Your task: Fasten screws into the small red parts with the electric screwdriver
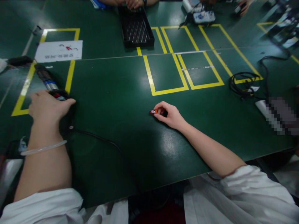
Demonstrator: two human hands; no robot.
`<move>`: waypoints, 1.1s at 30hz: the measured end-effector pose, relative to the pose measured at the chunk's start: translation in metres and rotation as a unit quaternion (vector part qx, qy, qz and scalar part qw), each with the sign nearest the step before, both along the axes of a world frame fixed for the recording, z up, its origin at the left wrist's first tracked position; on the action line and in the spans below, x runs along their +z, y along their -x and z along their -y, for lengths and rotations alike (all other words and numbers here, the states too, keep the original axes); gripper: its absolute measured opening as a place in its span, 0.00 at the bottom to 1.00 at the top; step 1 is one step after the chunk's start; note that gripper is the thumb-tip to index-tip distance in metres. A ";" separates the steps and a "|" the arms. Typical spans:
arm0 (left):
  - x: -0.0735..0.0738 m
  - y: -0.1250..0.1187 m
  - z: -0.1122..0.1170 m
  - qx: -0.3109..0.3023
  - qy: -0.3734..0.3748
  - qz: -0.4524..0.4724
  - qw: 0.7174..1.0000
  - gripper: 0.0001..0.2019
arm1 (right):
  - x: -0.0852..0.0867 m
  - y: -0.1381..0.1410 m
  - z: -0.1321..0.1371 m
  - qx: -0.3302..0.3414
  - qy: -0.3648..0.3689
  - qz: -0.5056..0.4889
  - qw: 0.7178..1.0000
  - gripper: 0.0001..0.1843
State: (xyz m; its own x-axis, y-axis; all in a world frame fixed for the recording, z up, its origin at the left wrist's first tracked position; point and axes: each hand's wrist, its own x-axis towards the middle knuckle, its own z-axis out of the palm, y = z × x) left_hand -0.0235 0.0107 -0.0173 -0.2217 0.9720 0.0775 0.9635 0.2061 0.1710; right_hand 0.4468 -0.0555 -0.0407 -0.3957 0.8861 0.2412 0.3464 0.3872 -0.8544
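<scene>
My left hand (48, 107) is closed over a black corded hand tool (50, 82) with a blue and silver band. The thumb sticks out on the right, and the other fingers are mostly hidden behind the hand. From the tool's near end a black cord (95, 135) runs right and toward the table's front edge. At the middle of the green table, my right hand (169, 115) pinches a small red, silver and orange piece (153, 112) between thumb and fingertips, just at the table surface. Its exact kind is too small to make out.
Yellow tape rectangles (170, 92) mark the green table (105, 84). A printed sheet (59, 51) lies at the far left, a black tray (137, 28) at the back. Coiled cable (243, 85) and a pixelated device (282, 113) lie right. Other people's hands (134, 3) are across the table.
</scene>
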 end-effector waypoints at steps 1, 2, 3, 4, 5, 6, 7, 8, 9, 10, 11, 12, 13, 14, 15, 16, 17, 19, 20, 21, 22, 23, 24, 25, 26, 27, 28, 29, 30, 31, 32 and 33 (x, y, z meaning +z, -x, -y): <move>0.002 -0.014 0.000 0.074 -0.002 0.000 0.997 0.48 | 0.000 0.000 0.000 0.000 0.000 0.000 1.000 0.07; 0.005 -0.030 0.000 0.100 -0.005 0.001 0.995 0.48 | -0.001 0.000 0.000 0.000 0.000 0.000 1.000 0.07; 0.008 -0.045 0.001 0.096 -0.002 -0.002 0.995 0.48 | -0.001 0.000 0.000 0.000 0.000 0.001 1.000 0.07; 0.011 -0.061 0.003 0.072 0.002 -0.010 0.997 0.47 | -0.001 0.000 0.000 0.000 0.001 0.002 1.000 0.07; 0.013 -0.077 0.005 0.046 0.006 -0.023 0.999 0.45 | -0.002 0.000 0.000 -0.001 0.003 0.002 1.000 0.08; 0.015 -0.093 0.008 0.024 0.009 -0.035 0.999 0.44 | -0.002 0.000 0.000 -0.002 0.003 0.001 1.000 0.08; 0.016 -0.108 0.011 -0.003 0.009 -0.044 0.999 0.42 | -0.002 -0.001 0.000 -0.003 0.003 0.000 1.000 0.08; 0.016 -0.122 0.015 -0.032 0.007 -0.049 0.998 0.41 | -0.002 -0.001 0.000 -0.006 0.001 -0.001 1.000 0.08; 0.016 -0.135 0.019 -0.061 0.004 -0.051 0.997 0.40 | -0.002 -0.001 0.000 -0.008 -0.002 -0.001 1.000 0.08; 0.015 -0.148 0.024 -0.091 -0.001 -0.050 0.995 0.39 | -0.001 -0.001 0.000 -0.011 -0.006 -0.001 1.000 0.08; 0.013 -0.161 0.029 -0.118 -0.005 -0.048 0.992 0.39 | -0.001 -0.001 0.000 -0.014 -0.010 0.000 1.000 0.07; 0.012 -0.172 0.034 -0.144 -0.009 -0.045 0.988 0.40 | -0.001 -0.001 0.000 -0.016 -0.015 0.001 1.000 0.07; 0.010 -0.183 0.040 -0.171 -0.015 -0.040 0.984 0.40 | -0.001 -0.001 0.001 -0.018 -0.019 0.002 1.000 0.07; 0.009 -0.194 0.046 -0.197 -0.023 -0.032 0.980 0.40 | -0.001 -0.001 0.001 -0.020 -0.023 0.003 1.000 0.07; 0.008 -0.203 0.052 -0.223 -0.028 -0.022 0.974 0.40 | -0.001 -0.001 0.001 -0.020 -0.026 0.004 0.999 0.07; 0.008 -0.211 0.058 -0.248 -0.032 -0.011 0.968 0.39 | -0.001 -0.001 0.001 -0.020 -0.030 0.005 0.999 0.07; 0.008 -0.219 0.063 -0.269 -0.033 0.000 0.962 0.39 | -0.001 -0.001 0.001 -0.019 -0.034 0.006 0.999 0.07; 0.009 -0.231 0.072 -0.303 -0.027 0.023 0.952 0.37 | -0.001 -0.001 0.000 -0.014 -0.042 0.006 0.999 0.06; 0.009 -0.236 0.076 -0.315 -0.021 0.033 0.948 0.37 | -0.001 0.000 0.001 -0.011 -0.047 0.006 0.999 0.06; 0.009 -0.240 0.079 -0.326 -0.017 0.044 0.944 0.37 | -0.001 0.000 0.001 -0.009 -0.050 0.005 0.999 0.05; 0.010 -0.243 0.082 -0.335 -0.015 0.055 0.941 0.37 | -0.001 0.000 0.001 -0.007 -0.053 0.005 0.999 0.05; 0.010 -0.246 0.084 -0.340 -0.014 0.063 0.938 0.37 | -0.001 0.001 0.001 -0.004 -0.054 0.007 0.999 0.06; 0.009 -0.248 0.085 -0.342 -0.015 0.069 0.937 0.37 | -0.001 0.001 0.001 -0.002 -0.054 0.010 0.999 0.06; 0.009 -0.249 0.086 -0.342 -0.016 0.072 0.937 0.37 | -0.001 0.001 0.001 0.001 -0.053 0.013 0.999 0.06; 0.009 -0.250 0.086 -0.341 -0.015 0.074 0.937 0.37 | -0.001 0.001 0.002 0.003 -0.051 0.018 0.999 0.06; 0.009 -0.250 0.086 -0.338 -0.012 0.073 0.938 0.37 | -0.001 0.002 0.002 0.006 -0.049 0.022 0.999 0.07; 0.009 -0.251 0.086 -0.336 -0.006 0.073 0.939 0.37 | -0.002 0.002 0.002 0.009 -0.048 0.026 0.998 0.07; 0.009 -0.251 0.086 -0.334 0.000 0.072 0.940 0.38 | -0.002 0.002 0.002 0.011 -0.046 0.029 0.998 0.07; 0.010 -0.251 0.086 -0.333 0.006 0.072 0.940 0.38 | -0.003 0.002 0.002 0.014 -0.044 0.030 0.999 0.08; 0.011 -0.251 0.086 -0.330 0.012 0.071 0.941 0.38 | -0.003 0.002 0.002 0.016 -0.043 0.028 0.999 0.10; 0.012 -0.251 0.086 -0.329 0.018 0.069 0.942 0.38 | -0.004 0.002 0.002 0.019 -0.044 0.027 0.998 0.11; 0.013 -0.252 0.086 -0.328 0.023 0.067 0.942 0.38 | -0.004 0.002 0.002 0.022 -0.047 0.027 0.998 0.11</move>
